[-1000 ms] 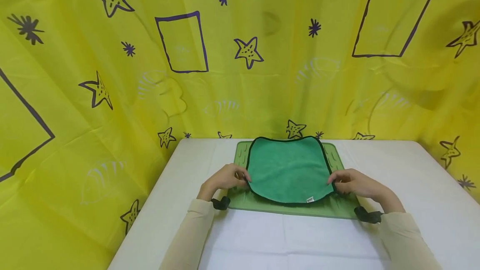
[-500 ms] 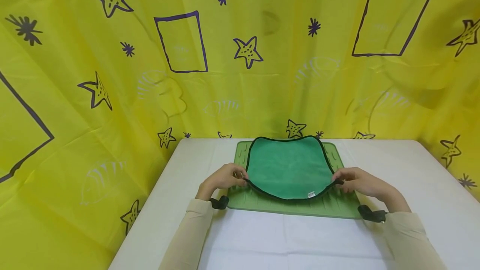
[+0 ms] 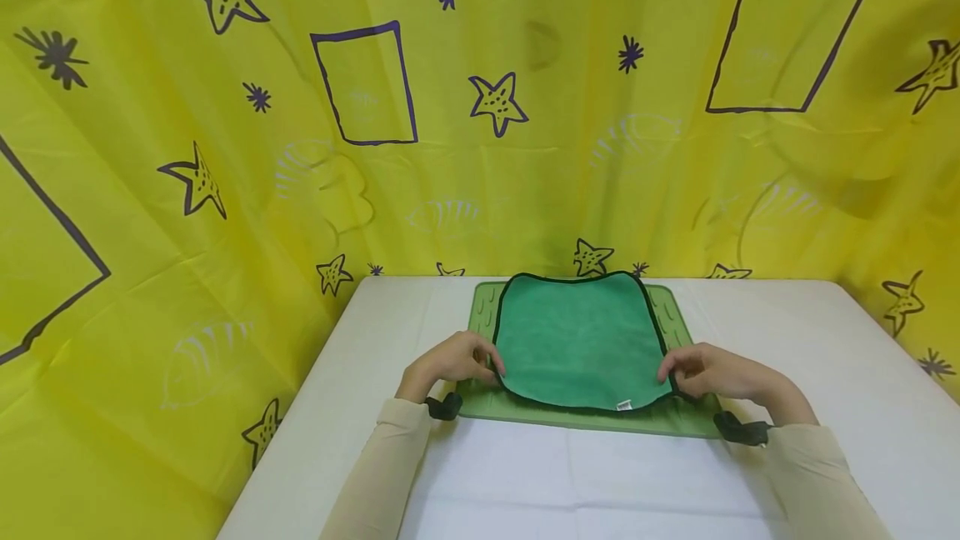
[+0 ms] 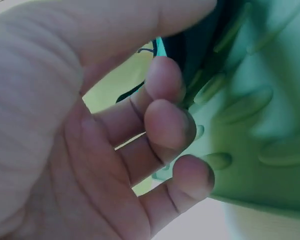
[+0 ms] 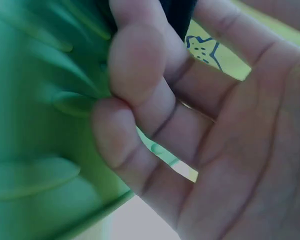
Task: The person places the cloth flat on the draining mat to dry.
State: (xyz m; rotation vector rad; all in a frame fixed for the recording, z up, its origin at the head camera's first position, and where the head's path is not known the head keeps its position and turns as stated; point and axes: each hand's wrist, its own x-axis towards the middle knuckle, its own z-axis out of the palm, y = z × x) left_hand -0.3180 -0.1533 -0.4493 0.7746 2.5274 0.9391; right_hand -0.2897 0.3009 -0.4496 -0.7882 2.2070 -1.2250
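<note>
A green cloth [image 3: 581, 340] with a black border and a small white tag lies spread over a lighter green mat [image 3: 585, 422] with raised ridges. At the cloth's near left corner my left hand [image 3: 457, 357] pinches the edge between thumb and fingers. My right hand [image 3: 723, 372] pinches the near right corner. Close up in the left wrist view, the other fingers of the left hand [image 4: 120, 140] curl beside the mat's ridges. In the right wrist view the right hand [image 5: 210, 120] has its fingers curled, and the dark cloth edge shows only in part at the top.
The mat lies on a white-covered table [image 3: 510, 482]. Behind and to the left hangs a yellow curtain [image 3: 450, 182] with drawn stars and frames, close to the table's far edge. A dark strap [image 3: 742, 430] circles the right wrist.
The cloth's near edge rose slightly and drew in half a second ago; now it is lower and nearer to me. Both hands have come down a little with the corners still pinched.
</note>
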